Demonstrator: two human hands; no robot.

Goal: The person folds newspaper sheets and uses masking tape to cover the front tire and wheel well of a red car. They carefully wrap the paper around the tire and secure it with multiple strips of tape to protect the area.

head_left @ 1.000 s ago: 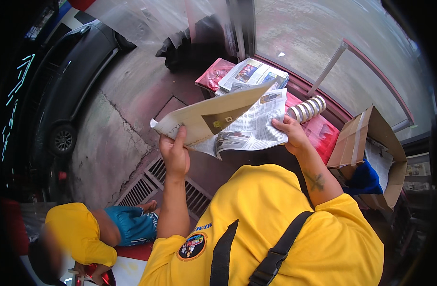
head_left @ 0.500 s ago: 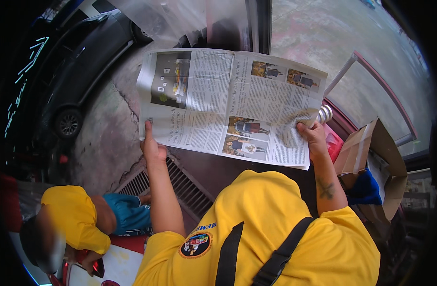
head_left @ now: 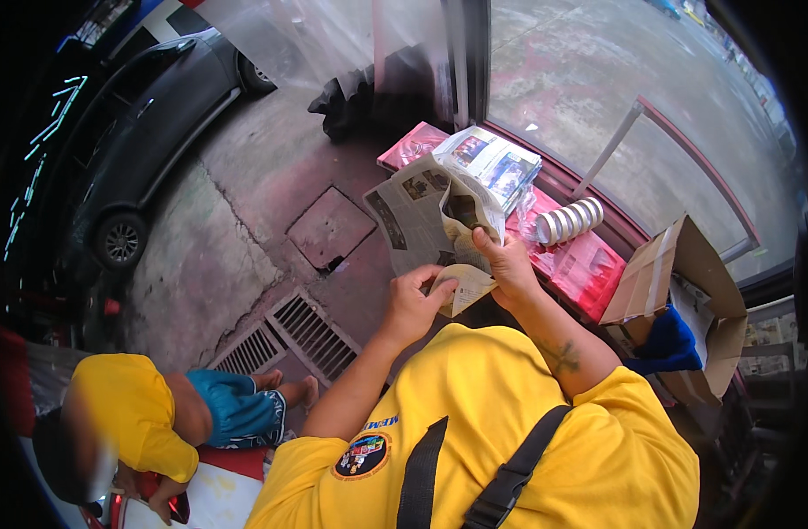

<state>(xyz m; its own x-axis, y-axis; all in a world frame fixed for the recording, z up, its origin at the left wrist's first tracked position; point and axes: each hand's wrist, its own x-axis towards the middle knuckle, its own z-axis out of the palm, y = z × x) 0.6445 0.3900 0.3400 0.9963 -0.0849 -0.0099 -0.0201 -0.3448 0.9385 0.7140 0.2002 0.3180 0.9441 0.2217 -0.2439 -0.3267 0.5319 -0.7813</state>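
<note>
A newspaper (head_left: 410, 214) hangs in front of me, bunched and partly folded over, with its lower corner turned back. My right hand (head_left: 507, 264) grips its right side, thumb on top of the bent sheets. At the turned-back lower corner, my left hand (head_left: 415, 302) pinches the paper between thumb and curled fingers. Just beyond my right hand lies a stack of newspapers (head_left: 501, 172) on a red, plastic-covered ledge (head_left: 589, 278). Beside that stack is a row of tape rolls (head_left: 570, 220) on its side.
A cardboard box (head_left: 642, 282) with blue cloth (head_left: 668, 344) stands at right, near a window frame (head_left: 637, 110). Floor grates (head_left: 311, 331) lie ahead to the left. At lower left a person in a yellow shirt (head_left: 126, 406) bends over a white surface. A dark car (head_left: 148, 132) stands far left.
The newspaper went from spread wide to bunched and folded. My left hand moved right, close to my right hand, which shifted left. The newspaper stack and the tape rolls came into fuller view.
</note>
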